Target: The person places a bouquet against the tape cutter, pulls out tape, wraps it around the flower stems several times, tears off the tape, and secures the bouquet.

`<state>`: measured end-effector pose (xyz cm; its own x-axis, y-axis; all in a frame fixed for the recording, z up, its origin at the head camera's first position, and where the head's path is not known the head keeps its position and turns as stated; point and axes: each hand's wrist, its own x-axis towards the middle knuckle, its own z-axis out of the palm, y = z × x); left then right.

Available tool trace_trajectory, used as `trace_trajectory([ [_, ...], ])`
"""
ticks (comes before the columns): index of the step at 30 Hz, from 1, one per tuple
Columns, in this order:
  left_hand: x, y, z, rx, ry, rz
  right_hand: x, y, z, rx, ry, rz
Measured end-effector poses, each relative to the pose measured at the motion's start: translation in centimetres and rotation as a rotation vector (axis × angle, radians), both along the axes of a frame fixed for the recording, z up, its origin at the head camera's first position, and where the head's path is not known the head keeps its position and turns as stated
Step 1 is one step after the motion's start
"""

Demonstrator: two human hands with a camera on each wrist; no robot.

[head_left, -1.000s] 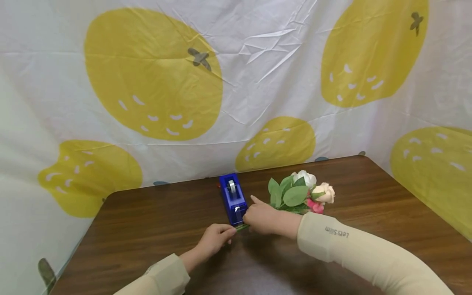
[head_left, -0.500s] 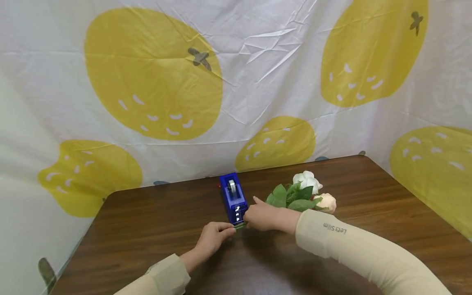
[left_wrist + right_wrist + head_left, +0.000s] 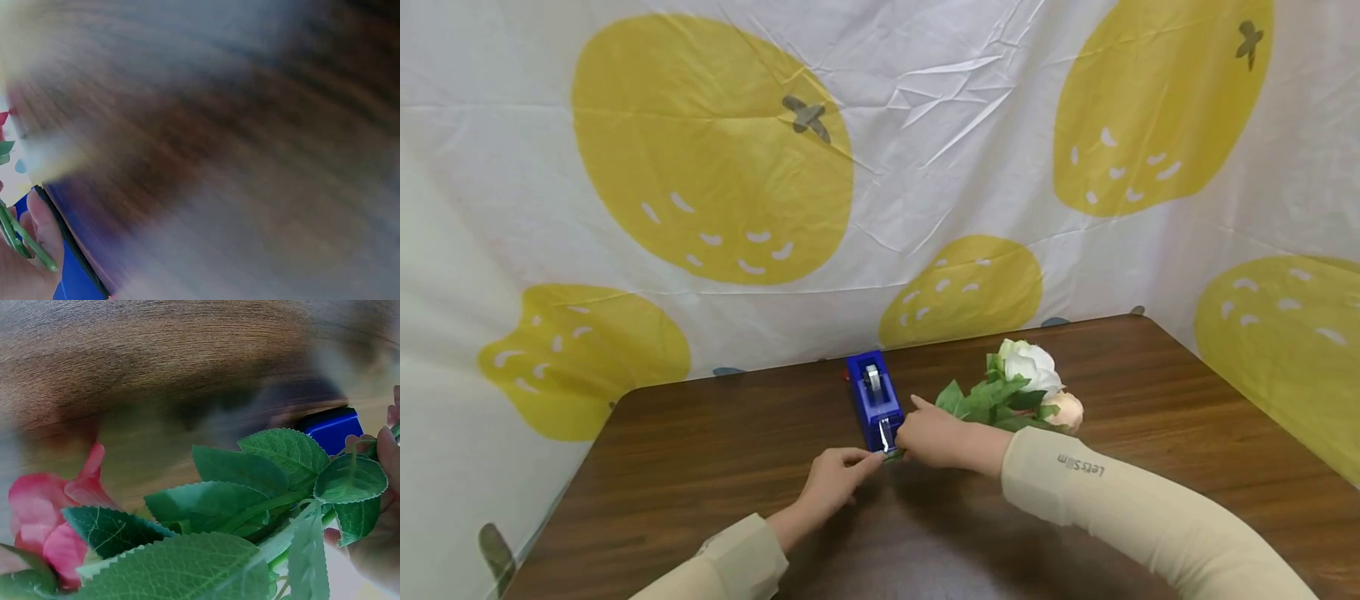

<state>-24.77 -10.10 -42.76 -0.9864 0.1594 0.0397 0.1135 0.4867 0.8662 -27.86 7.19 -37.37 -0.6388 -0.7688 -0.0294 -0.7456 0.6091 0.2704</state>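
My right hand (image 3: 928, 435) grips a bunch of flowers (image 3: 1030, 367) by its green stems, just right of the blue tape dispenser (image 3: 875, 396). White and peach blooms show beyond the sleeve. In the right wrist view, a pink flower (image 3: 47, 519) and broad green leaves (image 3: 212, 503) fill the lower part. My left hand (image 3: 831, 485) pinches near the stem ends, its fingertips close to the front of the dispenser. Cut green stems (image 3: 37, 250) lie across the hand in the left wrist view. A shiny tape strip (image 3: 885, 435) shows at the dispenser's front.
Everything stands on a dark brown wooden table (image 3: 715, 442). A white cloth (image 3: 880, 167) with large yellow fruit prints hangs behind it and along both sides. The dispenser stands near the table's back edge.
The bunch has turned over: the white bloom shows larger and the pink flower is hidden in the head view. My left fingertips have shifted slightly up and right, toward the tape.
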Motion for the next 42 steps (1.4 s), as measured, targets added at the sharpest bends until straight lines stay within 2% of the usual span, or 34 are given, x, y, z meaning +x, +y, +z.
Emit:
trace_trajectory([
  [8,-0.4,-0.2,0.1,0.157,-0.144,-0.002,0.0,0.0,0.0,-0.022,-0.015,-0.004],
  [10,-0.6,-0.4,0.0,0.168,-0.17,-0.032,0.0,0.0,0.0,-0.036,-0.015,-0.005],
  [16,-1.0,-1.0,0.0,0.165,-0.265,-0.18,0.0,0.0,0.0,-0.044,0.014,0.006],
  [18,-1.1,-1.0,0.0,0.16,-0.277,-0.2,0.0,0.0,-0.1,-0.036,0.026,0.008],
  [25,-1.2,-0.8,0.1,0.139,-0.22,-0.14,-0.2,-0.1,-0.1,-0.032,0.061,0.021],
  [29,-1.2,-0.7,0.0,0.155,-0.186,-0.128,-0.4,0.0,-0.1,-0.041,0.057,0.019],
  [37,-1.2,-0.6,-0.3,0.141,-0.089,-0.098,-0.6,0.1,0.0,-0.093,-0.018,0.005],
  [42,-1.2,-0.5,-0.5,0.1,-0.025,-0.059,-0.5,0.2,0.0,-0.057,-0.045,-0.017],
])
